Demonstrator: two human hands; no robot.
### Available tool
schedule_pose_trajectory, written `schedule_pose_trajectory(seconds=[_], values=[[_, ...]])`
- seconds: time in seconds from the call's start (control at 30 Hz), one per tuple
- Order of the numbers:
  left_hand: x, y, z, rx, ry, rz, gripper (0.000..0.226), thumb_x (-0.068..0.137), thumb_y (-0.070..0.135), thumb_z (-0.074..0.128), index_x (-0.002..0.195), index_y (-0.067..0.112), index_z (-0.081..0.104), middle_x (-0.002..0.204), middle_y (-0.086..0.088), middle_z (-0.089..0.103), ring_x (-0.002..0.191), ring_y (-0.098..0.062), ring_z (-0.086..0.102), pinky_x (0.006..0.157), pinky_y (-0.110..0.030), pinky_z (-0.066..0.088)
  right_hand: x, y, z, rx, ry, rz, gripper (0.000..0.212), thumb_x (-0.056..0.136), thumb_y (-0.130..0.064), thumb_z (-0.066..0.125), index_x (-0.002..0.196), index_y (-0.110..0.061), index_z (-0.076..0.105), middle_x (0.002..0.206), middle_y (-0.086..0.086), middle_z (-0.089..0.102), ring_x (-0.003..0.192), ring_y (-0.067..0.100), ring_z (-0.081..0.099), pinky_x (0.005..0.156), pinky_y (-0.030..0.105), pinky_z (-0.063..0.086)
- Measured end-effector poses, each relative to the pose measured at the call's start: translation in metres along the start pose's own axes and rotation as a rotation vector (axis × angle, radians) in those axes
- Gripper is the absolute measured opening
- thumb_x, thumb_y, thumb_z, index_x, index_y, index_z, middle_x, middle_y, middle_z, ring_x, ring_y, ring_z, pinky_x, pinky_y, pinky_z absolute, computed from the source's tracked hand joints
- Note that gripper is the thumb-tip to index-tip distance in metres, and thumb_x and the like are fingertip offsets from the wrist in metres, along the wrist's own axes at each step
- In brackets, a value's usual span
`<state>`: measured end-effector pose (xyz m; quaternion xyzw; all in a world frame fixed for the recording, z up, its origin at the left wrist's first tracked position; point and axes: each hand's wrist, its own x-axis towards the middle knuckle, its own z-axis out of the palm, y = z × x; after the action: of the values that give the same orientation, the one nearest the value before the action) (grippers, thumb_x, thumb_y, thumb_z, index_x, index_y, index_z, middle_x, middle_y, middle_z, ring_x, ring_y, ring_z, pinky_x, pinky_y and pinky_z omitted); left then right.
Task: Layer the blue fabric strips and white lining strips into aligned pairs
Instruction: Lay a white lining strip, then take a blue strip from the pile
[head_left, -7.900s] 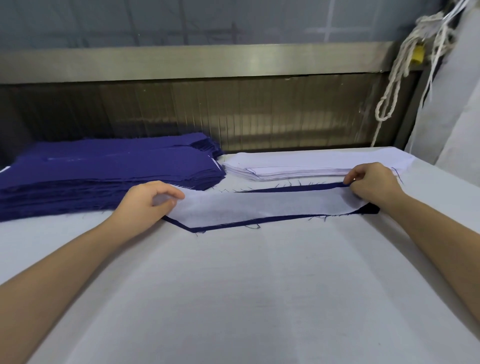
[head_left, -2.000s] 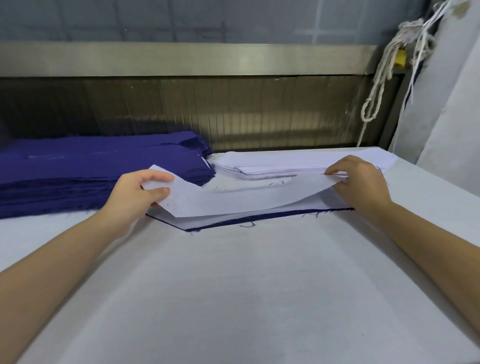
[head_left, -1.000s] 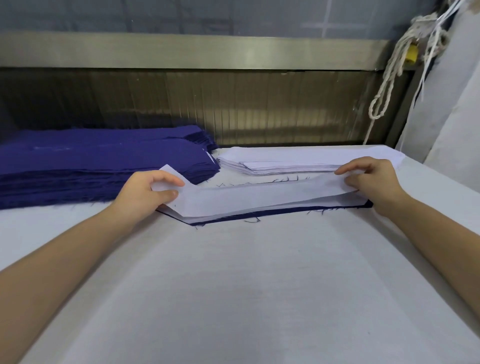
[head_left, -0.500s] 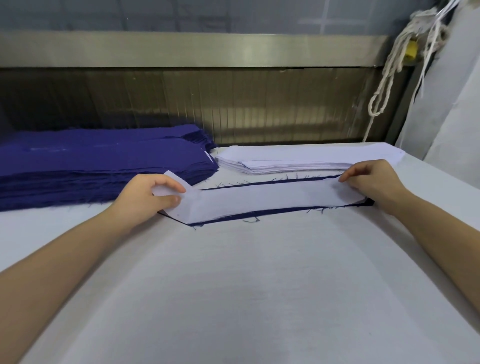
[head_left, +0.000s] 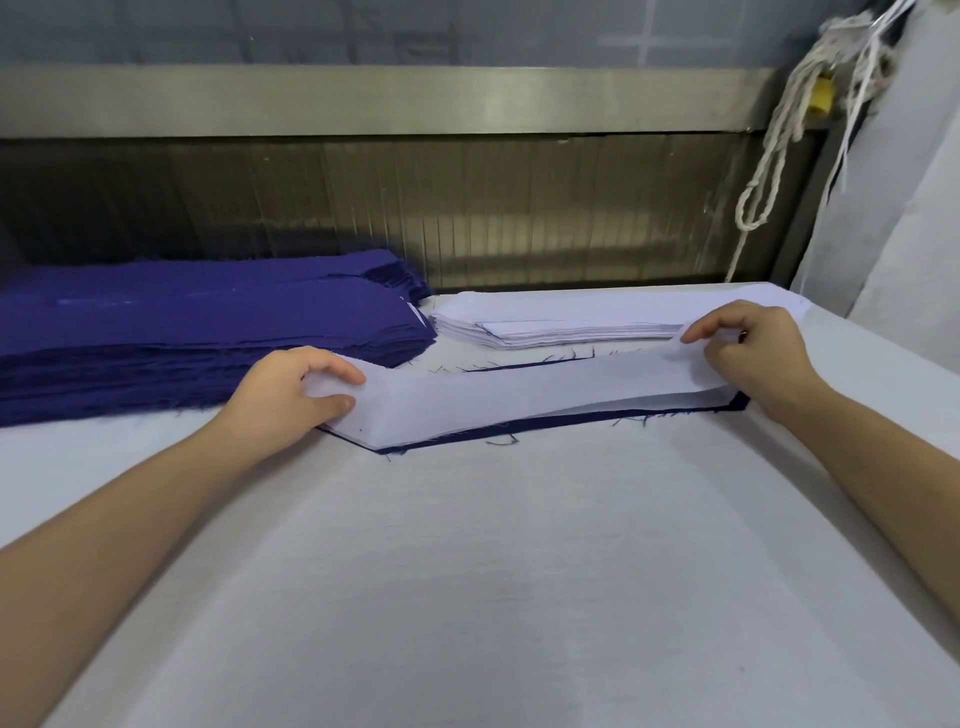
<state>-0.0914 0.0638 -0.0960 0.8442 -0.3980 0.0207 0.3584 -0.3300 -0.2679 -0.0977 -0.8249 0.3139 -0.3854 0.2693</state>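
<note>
White lining strip (head_left: 519, 400) being set on its blue partner

- Position: white lining strip lies across the middle of the table (head_left: 467, 571), on top of a blue strip (head_left: 735, 401). Dark edge shows along the near side, at the right corner and in part along the far side.
- Left hand (head_left: 285, 395): thumb and fingers pinch the strip's left end, low against the pair.
- Right hand (head_left: 753, 353): fingers curled, pinching the right end. That end is lifted a little clear of the blue.
- Doing it well, as I judge it: pin the left end as the anchor and draw the strip lightly taut. Lower the right end so an even blue margin shows all round, then smooth toward the right. The fabric looks thin and limp, so a tug may skew the angled left point.
- Supply: stack of blue strips (head_left: 182, 332) at far left and a lower stack of white linings (head_left: 561, 325) just beside it, both behind the working pair.
- Surface: table covered in pale cloth, loose dark threads near the pair.
- Room: metal rail (head_left: 363, 98) over a ribbed panel (head_left: 467, 208) behind. White rope (head_left: 769, 171) hangs at far right.
</note>
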Motion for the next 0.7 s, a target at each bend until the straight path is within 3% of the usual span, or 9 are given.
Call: schedule_pose_trajectory(seconds=[0.13, 0.33, 0.7], values=[[-0.0004, 0.0008, -0.0009, 0.002, -0.025, 0.013, 0.025, 0.079, 0.006, 0.071, 0.087, 0.03, 0.067, 0.098, 0.019, 0.06, 0.101, -0.011, 0.051, 0.086, -0.025, 0.034, 0.0013, 0.0055, 0.0007, -0.048, -0.052, 0.032, 0.035, 0.079, 0.014, 0.045, 0.078, -0.013, 0.067, 0.094, 0.007, 0.06, 0.09, 0.019, 0.05, 0.078, 0.025, 0.036], [-0.0001, -0.0002, -0.0004, 0.021, -0.039, 0.019, 0.026, 0.079, 0.007, 0.071, 0.087, 0.031, 0.067, 0.097, 0.024, 0.059, 0.104, -0.012, 0.051, 0.088, -0.025, 0.034, 0.0017, 0.009, 0.0, -0.176, -0.109, 0.036, 0.032, 0.076, 0.011, 0.05, 0.076, -0.016, 0.067, 0.086, 0.004, 0.063, 0.086, 0.018, 0.051, 0.074, 0.021, 0.033], [-0.0002, -0.0005, -0.0003, 0.067, -0.056, 0.056, 0.025, 0.079, 0.006, 0.071, 0.09, 0.029, 0.067, 0.103, 0.012, 0.061, 0.101, -0.01, 0.051, 0.086, -0.023, 0.032, 0.0007, 0.0067, -0.0001, -0.266, -0.11, -0.017, 0.029, 0.076, 0.008, 0.052, 0.078, -0.017, 0.067, 0.087, 0.001, 0.058, 0.082, 0.019, 0.049, 0.072, 0.023, 0.033]])
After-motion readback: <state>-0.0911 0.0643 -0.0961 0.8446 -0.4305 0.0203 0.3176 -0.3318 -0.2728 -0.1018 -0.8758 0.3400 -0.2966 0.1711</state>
